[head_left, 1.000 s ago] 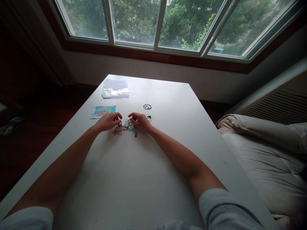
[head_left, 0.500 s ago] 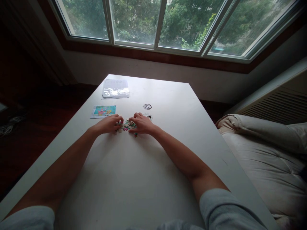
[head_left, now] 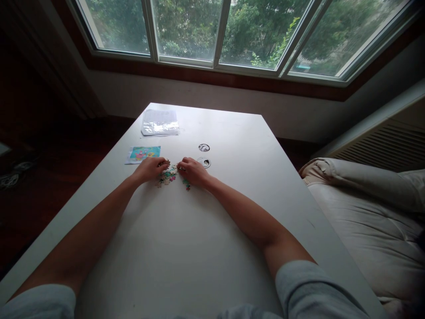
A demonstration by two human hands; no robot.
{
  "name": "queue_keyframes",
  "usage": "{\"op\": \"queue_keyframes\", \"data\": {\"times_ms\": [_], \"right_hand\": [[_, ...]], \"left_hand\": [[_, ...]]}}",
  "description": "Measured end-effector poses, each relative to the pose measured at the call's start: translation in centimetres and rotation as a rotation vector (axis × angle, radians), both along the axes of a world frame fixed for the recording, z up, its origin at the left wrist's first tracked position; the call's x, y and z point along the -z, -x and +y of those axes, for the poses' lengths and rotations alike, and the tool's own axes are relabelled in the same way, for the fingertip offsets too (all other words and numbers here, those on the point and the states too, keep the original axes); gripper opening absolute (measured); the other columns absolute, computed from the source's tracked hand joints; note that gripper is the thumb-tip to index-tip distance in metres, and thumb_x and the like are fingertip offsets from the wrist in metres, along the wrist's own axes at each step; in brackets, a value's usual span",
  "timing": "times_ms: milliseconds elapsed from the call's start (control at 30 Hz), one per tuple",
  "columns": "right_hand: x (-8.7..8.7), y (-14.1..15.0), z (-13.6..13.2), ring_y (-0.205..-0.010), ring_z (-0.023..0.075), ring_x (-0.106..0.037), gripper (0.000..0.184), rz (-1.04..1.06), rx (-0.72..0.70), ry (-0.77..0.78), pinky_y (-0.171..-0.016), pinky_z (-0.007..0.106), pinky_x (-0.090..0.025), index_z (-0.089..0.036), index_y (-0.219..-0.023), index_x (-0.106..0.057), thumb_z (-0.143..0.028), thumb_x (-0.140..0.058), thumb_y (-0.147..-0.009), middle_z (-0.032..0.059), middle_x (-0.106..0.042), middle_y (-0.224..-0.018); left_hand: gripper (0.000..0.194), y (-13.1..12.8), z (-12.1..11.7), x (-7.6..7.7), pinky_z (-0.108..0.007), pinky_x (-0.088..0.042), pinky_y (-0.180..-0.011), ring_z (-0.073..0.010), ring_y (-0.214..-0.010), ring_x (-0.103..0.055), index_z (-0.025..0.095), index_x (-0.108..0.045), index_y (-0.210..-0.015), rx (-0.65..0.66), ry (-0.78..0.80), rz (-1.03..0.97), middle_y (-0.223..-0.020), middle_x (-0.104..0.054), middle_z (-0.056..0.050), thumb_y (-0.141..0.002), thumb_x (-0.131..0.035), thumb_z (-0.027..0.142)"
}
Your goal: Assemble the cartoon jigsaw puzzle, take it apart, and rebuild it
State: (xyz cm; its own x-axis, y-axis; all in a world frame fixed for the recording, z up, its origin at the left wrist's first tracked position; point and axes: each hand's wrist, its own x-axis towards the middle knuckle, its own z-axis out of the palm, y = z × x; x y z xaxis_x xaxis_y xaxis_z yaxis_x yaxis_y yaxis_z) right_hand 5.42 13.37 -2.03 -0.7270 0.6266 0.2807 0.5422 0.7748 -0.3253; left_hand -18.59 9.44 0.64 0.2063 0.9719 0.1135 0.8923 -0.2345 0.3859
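While both hands work at the middle of the table (head_left: 172, 248), the puzzle pieces (head_left: 169, 175) sit in a loose heap between them, a mix of green, pink and pale faces. A small cluster lies just below the right hand's fingers, apart from the main heap.

Left hand (head_left: 148, 170): fingers curled most of the way in, thumb side toward the heap, what looks like pieces pinched at the tips. Can't tell how many. Right hand (head_left: 195, 172): fingers bent down and nearly closed, also seems to have pieces at the tips; count hidden, grip detail too small to read.

Progress, my read: early. Pieces are out on the tabletop and both hands are handling them. No joined section that I can make out, no edge or row laid down. Most of the set looks loose, so nearly all of it is left. Can't tell which pieces are face up at this size.

Other stuff: picture sheet (head_left: 145, 153) lies flat just beyond the left hand, printed side up. Clear plastic sleeve (head_left: 160, 123) is farther back, near the far left corner. 2 round fittings (head_left: 204, 147) sit beyond the right hand, 1 behind the other.
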Motion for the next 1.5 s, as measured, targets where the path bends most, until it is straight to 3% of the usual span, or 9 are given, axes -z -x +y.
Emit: {"op": "queue_keyframes", "data": {"times_ms": [200,533,700,800,967,1133,1267,1367,1500], "right_hand": [[0.8,0.0,0.9,-0.084,0.0139,-0.061,0.019,0.240,-0.025,0.134,-0.078,0.024,-0.043,-0.022,-0.108,-0.073,-0.020,-0.060,-0.094,0.0035,-0.068,-0.100],[1.3,0.1,1.3,-0.075,0.0116,-0.059,0.019,0.432,-0.074,0.222,-0.073,0.022,-0.043,-0.020,-0.099,-0.075,-0.016,-0.058,-0.090,0.0019,-0.071,-0.091],[0.9,-0.3,1.7,-0.074,0.0118,-0.059,0.016,0.457,-0.044,0.202,-0.072,0.023,-0.043,-0.019,-0.094,-0.075,-0.020,-0.060,-0.092,0.0018,-0.072,-0.089],[0.2,-0.7,1.9,-0.075,0.0125,-0.059,0.017,0.405,0.019,0.194,-0.072,0.023,-0.042,-0.019,-0.094,-0.076,-0.024,-0.060,-0.093,0.0018,-0.072,-0.086],[-1.3,-1.2,1.8,-0.078,0.0140,-0.062,0.020,0.253,0.149,0.199,-0.073,0.025,-0.041,-0.021,-0.099,-0.077,-0.029,-0.059,-0.094,0.0018,-0.075,-0.089],[-2.3,-1.8,1.9,-0.077,0.0154,-0.063,0.020,0.056,0.219,0.218,-0.069,0.026,-0.039,-0.024,-0.100,-0.077,-0.034,-0.060,-0.094,0.0021,-0.076,-0.089],[-3.7,-2.8,2.2,-0.072,0.0172,-0.061,0.020,-0.201,0.156,0.240,-0.062,0.027,-0.035,-0.022,-0.090,-0.074,-0.042,-0.070,-0.086,0.0035,-0.073,-0.081],[-4.6,-3.5,2.1,-0.072,0.0178,-0.060,0.030,-0.383,0.069,0.313,-0.060,0.026,-0.033,-0.024,-0.094,-0.072,-0.047,-0.079,-0.076,0.0029,-0.071,-0.081],[-4.2,-3.2,1.4,-0.072,0.0169,-0.059,0.033,-0.372,-0.011,0.301,-0.060,0.025,-0.032,-0.025,-0.101,-0.070,-0.044,-0.080,-0.077,0.0020,-0.072,-0.083]], "left_hand": [[0.033,0.1,-0.1,-0.1,-0.028,-0.034,-0.060,-0.0185,-0.069,-0.062,0.022,-0.074,-0.086,-0.087,-0.025,-0.051,-0.074,-0.072,-0.002,-0.087,-0.061,0.052],[0.031,0.2,0.2,0.6,-0.029,-0.046,-0.070,-0.0210,-0.081,-0.070,0.026,-0.075,-0.107,-0.055,0.023,-0.099,-0.093,-0.078,-0.002,-0.085,-0.062,0.045],[0.032,0.1,0.1,0.6,-0.027,-0.046,-0.066,-0.0175,-0.068,-0.069,0.027,-0.072,-0.113,-0.073,0.059,-0.149,-0.080,-0.076,0.001,-0.091,-0.054,0.041],[0.033,0.1,0.1,0.7,-0.026,-0.046,-0.063,-0.0165,-0.063,-0.067,0.025,-0.071,-0.113,-0.083,0.093,-0.195,-0.073,-0.074,0.001,-0.093,-0.050,0.040],[0.031,0.2,0.6,1.2,-0.026,-0.049,-0.066,-0.0172,-0.074,-0.070,0.024,-0.072,-0.109,-0.064,0.080,-0.271,-0.091,-0.077,-0.002,-0.088,-0.054,0.038],[0.029,0.4,0.6,1.2,-0.027,-0.050,-0.071,-0.0195,-0.083,-0.070,0.023,-0.074,-0.101,-0.056,0.051,-0.247,-0.095,-0.078,-0.003,-0.083,-0.060,0.041],[0.027,0.3,0.5,0.9,-0.028,-0.049,-0.071,-0.0193,-0.080,-0.068,0.022,-0.074,-0.097,-0.056,0.022,-0.202,-0.090,-0.077,-0.003,-0.081,-0.062,0.040],[0.027,0.1,0.4,0.7,-0.028,-0.048,-0.071,-0.0189,-0.079,-0.067,0.021,-0.074,-0.097,-0.020,0.025,-0.200,-0.088,-0.076,-0.002,-0.080,-0.062,0.039],[0.027,-0.5,0.1,0.6,-0.029,-0.047,-0.072,-0.0187,-0.079,-0.066,0.023,-0.075,-0.097,-0.004,0.025,-0.169,-0.089,-0.076,-0.002,-0.083,-0.061,0.040]]}}
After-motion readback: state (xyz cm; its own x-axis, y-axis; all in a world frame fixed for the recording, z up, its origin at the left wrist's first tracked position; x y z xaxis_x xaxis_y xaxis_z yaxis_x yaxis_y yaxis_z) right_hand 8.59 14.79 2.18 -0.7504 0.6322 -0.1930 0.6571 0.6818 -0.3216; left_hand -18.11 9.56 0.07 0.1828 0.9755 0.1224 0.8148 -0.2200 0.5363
